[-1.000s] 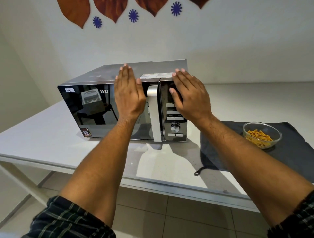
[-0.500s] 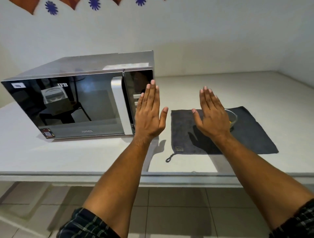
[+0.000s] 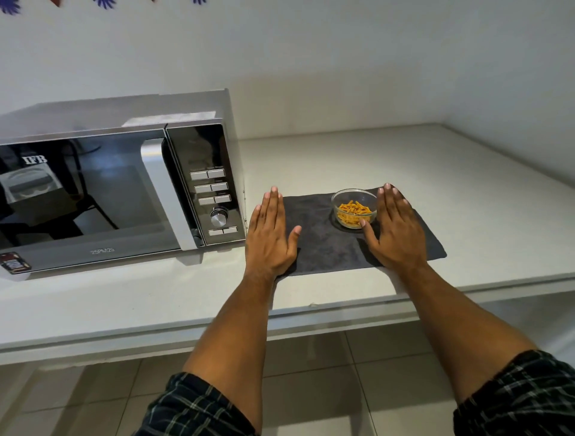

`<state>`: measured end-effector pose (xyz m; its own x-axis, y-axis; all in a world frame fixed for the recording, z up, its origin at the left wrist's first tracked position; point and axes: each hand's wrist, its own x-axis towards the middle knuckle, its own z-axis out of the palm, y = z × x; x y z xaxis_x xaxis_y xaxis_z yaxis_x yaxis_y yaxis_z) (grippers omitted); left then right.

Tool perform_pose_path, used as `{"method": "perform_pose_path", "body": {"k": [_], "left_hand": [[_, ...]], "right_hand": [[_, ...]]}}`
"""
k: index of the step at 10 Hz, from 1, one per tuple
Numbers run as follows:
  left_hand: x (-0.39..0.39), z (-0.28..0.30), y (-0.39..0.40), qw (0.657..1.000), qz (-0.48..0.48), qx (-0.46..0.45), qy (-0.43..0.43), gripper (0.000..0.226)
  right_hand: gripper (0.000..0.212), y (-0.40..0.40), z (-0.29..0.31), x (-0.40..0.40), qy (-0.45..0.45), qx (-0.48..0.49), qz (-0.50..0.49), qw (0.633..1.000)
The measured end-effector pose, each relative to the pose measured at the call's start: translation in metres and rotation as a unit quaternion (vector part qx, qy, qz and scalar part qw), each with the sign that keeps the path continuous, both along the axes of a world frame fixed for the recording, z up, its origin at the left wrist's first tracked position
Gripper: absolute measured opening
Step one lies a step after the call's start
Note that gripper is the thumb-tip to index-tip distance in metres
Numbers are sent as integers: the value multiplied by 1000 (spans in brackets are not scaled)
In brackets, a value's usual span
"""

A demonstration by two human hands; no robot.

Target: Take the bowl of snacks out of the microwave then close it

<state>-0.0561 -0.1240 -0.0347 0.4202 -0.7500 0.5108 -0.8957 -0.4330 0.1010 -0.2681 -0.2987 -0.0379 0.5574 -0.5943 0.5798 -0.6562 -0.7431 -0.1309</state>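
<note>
Two hands, left hand [image 3: 270, 235] and right hand [image 3: 394, 230], flat and empty; one bowl [image 3: 354, 208], one shut microwave [image 3: 102, 193].

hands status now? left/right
Left hand: open, flat, holding nothing.
Right hand: open, flat, beside the bowl, holding nothing.

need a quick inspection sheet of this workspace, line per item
surface: white counter, mostly bare
job's things: microwave on the left, door shut; glass bowl of snacks upright on the dark cloth
clutter: nothing seen
hands: left hand and right hand open, flat, palms down, holding nothing; right one close beside the bowl
cables: nothing seen
surroundings: white wall with paper decorations at top; tiled floor below
</note>
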Motion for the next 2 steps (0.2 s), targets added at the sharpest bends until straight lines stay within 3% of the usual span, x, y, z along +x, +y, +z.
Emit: {"method": "perform_pose_path", "body": {"k": [2], "left_hand": [[-5,-1,-7,1000,-6,-9,-10,79]], "right_hand": [[80,-4,-5,-2,-17,-2,0,1000]]}}
